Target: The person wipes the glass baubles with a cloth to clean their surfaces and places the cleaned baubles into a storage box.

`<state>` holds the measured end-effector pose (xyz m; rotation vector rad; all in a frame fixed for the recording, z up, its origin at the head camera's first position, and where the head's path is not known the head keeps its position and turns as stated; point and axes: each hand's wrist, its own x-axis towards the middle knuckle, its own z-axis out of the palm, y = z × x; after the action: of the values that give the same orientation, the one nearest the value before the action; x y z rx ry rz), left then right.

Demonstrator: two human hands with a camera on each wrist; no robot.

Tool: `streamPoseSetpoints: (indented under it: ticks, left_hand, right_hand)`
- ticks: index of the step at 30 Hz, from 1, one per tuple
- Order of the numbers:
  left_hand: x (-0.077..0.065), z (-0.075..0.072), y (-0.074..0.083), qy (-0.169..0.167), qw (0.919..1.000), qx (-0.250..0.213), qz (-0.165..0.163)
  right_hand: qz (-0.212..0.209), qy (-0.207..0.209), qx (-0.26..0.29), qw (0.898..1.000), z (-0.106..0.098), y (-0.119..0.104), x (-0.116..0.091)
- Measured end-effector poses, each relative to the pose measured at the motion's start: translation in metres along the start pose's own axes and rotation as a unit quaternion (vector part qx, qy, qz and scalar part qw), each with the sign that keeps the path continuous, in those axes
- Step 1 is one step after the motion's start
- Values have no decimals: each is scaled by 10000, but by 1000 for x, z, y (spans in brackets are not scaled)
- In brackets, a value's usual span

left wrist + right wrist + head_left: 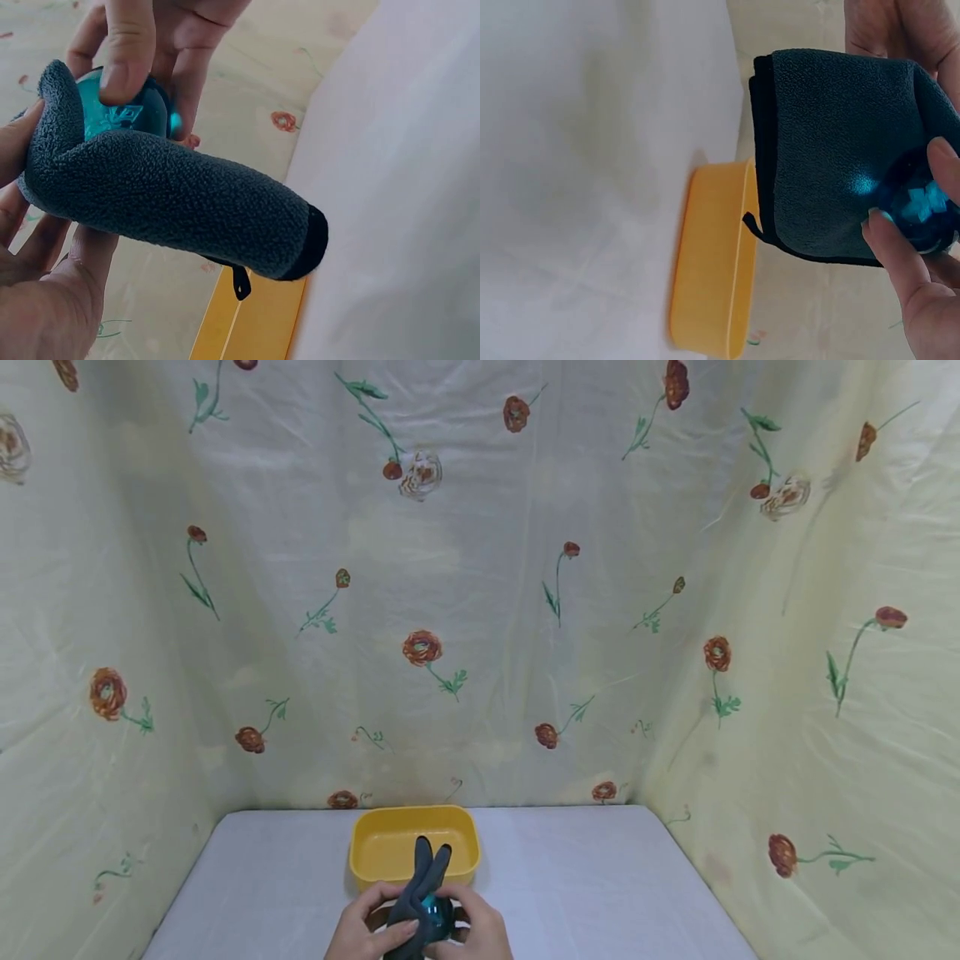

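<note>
My left hand (367, 925) grips a folded dark grey-blue cloth (172, 187) with black edging and a small black loop. Pressed against the cloth is a shiny transparent teal ball (922, 206), which the fingers and thumb of my right hand (476, 927) pinch. In the left wrist view, part of the cloth wraps around one side of the ball, and its folded end sticks out past the left fingers. Both hands are close together at the table's near side, just in front of a yellow plastic basin (412, 811). The ball's far side is hidden by cloth and fingers.
A white-covered table (600, 885) spreads beneath the hands and to both sides of the basin. Pale flower-printed curtains (480, 527) enclose it at the back, left and right.
</note>
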<state>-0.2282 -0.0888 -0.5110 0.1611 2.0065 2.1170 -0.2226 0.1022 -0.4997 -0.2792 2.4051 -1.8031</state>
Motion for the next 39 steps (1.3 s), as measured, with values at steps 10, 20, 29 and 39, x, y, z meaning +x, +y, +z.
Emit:
streamPoseSetpoints:
  ticks: [10, 20, 29, 39]
  left_hand:
    - [-1, 0, 1, -62, 10000, -69, -17]
    - [-6, 1, 4, -207, 9997, -69, 128]
    - [-11, 7, 9, -320, 9994, 97, 121]
    - [-8, 9, 9, -335, 9989, 281, 151]
  right_hand:
    - [109, -102, 589, 9982, -6, 5, -1]
    - [348, -181, 1649, 9855, -3, 12, 0]
    - [549, -286, 1630, 9847, -6, 14, 0]
    - [813, -664, 2088, 9723, -10, 16, -1]
